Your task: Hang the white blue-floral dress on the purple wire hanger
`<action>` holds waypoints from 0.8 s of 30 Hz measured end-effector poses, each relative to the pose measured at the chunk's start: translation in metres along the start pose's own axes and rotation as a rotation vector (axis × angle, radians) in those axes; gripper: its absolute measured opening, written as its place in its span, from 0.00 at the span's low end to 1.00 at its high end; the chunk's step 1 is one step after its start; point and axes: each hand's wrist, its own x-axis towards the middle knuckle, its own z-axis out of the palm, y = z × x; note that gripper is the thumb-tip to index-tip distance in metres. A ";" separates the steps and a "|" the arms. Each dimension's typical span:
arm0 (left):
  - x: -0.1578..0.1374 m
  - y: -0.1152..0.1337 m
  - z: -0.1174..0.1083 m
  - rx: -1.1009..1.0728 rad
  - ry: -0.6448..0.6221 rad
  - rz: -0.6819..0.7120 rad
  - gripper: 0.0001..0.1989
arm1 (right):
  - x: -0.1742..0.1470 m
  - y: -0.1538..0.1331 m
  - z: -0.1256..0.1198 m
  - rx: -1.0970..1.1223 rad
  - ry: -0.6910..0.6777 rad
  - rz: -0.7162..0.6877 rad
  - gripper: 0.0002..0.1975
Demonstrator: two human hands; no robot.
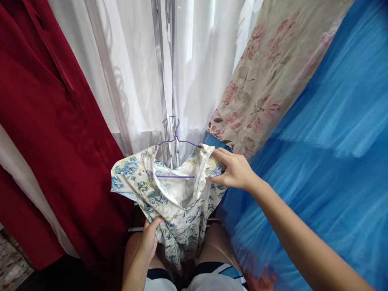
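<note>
A white dress with blue and yellow flowers (169,214) hangs on a purple wire hanger (176,137), its neckline wide and facing me. The hanger's hook is up by some grey vertical straps (166,81); whether it is hooked on them I cannot tell. My right hand (235,167) pinches the dress at the right sleeve, thumb below and fingers above. Lower down, my left hand (149,238) grips the left side of the bodice, thumb in front and the other fingers hidden behind the cloth. Below, the skirt falls between my knees.
White sheer curtains (200,60) hang straight ahead. Dark red cloth (60,121) drapes down the left side. To the right hang a beige cloth with pink flowers (260,81) and a large blue tulle garment (327,161), close to my right arm.
</note>
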 end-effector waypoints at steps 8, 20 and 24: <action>-0.015 -0.049 -0.024 0.266 0.001 -0.125 0.14 | -0.065 -0.045 0.067 0.414 0.323 0.130 0.17; -0.038 -0.010 -0.020 0.325 0.198 0.123 0.14 | -0.088 -0.112 0.174 1.201 -0.309 0.550 0.16; -0.037 -0.006 -0.019 0.356 0.232 0.150 0.14 | -0.093 -0.111 0.175 1.145 -0.274 0.629 0.12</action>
